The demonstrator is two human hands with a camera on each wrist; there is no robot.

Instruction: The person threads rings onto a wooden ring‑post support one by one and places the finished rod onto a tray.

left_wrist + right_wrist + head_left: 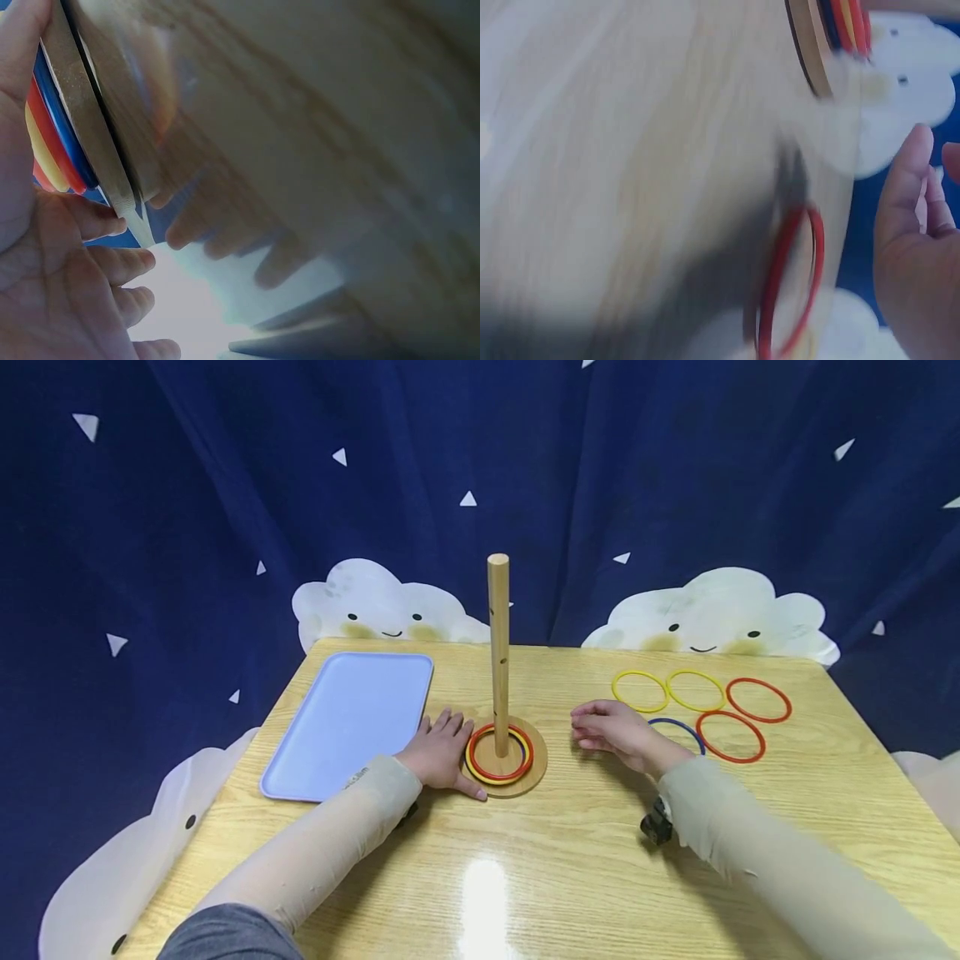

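Note:
A wooden post (499,643) stands upright on a round wooden base (538,767). Stacked around its foot are several rings; a red one is on top, and the left wrist view shows a blue ring (64,124) lowest, against the base. My left hand (438,756) lies at the base's left edge, thumb and fingers spread and touching it. Over the table right of the post hovers my right hand (615,731), fingers loosely bent, holding nothing. Beside it lies a blue ring (678,723), partly hidden by that hand and wrist.
Two yellow rings (639,672) and two red rings (731,761) lie flat at the table's back right. A light blue tray (360,718) sits on the left, close to my left forearm. Behind the wooden table (570,877) hangs a dark blue curtain (525,460).

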